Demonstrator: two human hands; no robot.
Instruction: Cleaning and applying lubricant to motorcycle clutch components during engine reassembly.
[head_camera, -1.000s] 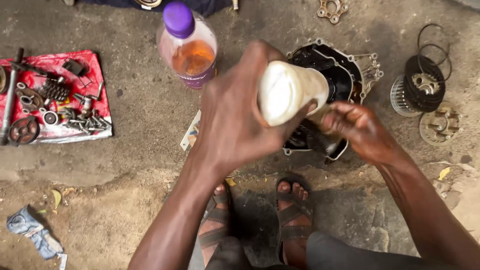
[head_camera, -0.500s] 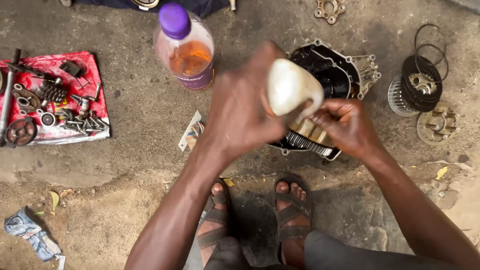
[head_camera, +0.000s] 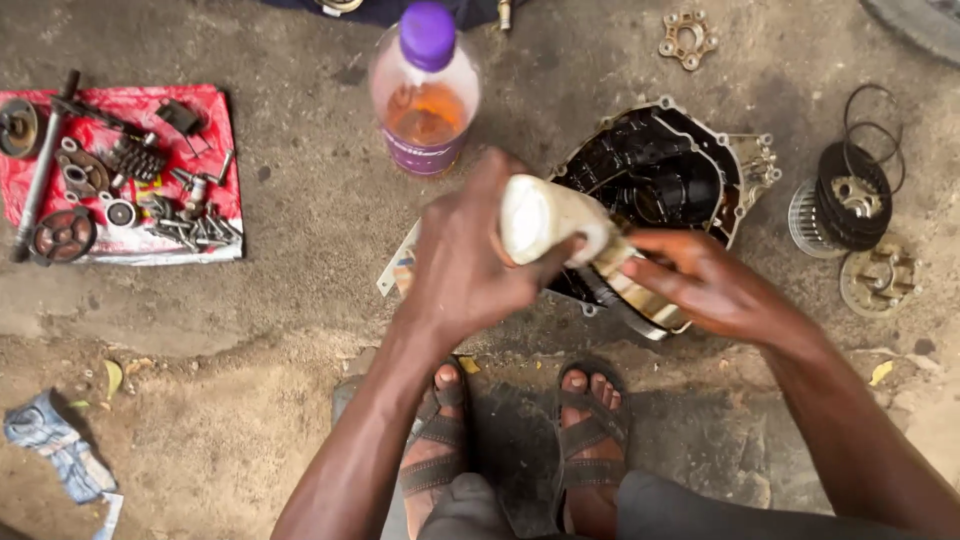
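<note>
Two hands meet just in front of the dark engine cover (head_camera: 665, 175) lying on the concrete floor (head_camera: 300, 300): the left hand (head_camera: 470, 265) is clenched around a white squeeze bottle (head_camera: 545, 215), tipped sideways toward the cover, while the right hand (head_camera: 700, 280) grips a greasy metal part (head_camera: 645, 295) at the cover's near edge, touching the bottle's far end. Left of the cover stands a clear bottle with a purple cap (head_camera: 425, 90), farther left a red cloth (head_camera: 140, 180) strewn with bolts and gears, and right of the cover lie clutch discs (head_camera: 850, 195).
</note>
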